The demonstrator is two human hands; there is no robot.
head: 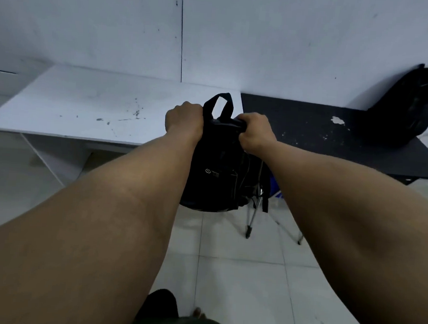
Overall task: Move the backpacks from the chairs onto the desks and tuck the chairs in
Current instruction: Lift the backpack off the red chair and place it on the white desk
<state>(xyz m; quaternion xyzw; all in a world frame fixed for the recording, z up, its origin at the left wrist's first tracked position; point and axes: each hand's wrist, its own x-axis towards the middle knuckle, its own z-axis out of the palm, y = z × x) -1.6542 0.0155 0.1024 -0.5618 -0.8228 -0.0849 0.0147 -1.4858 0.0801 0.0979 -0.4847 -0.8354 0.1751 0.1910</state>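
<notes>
Two counters stand side by side against the far wall (pixel 91 24): the left counter (pixel 73 103) and the right counter (pixel 297 132) meet edge to edge. A backpack (pixel 220 167) sits before their junction, your left hand (pixel 185 121) on its top left, your right hand (pixel 253 131) on its top right. Chair legs (pixel 252 214) stand on the floor (pixel 239 263) behind it. A second backpack (pixel 406 108) rests on the right counter's far right, leaning against the wall.

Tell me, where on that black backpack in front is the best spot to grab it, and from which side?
Probably the top, from above. The backpack stands upright with its carry loop sticking up, free. Both the left hand and right hand already clutch the top edge either side of that loop, which should keep it level when lifted.
</notes>
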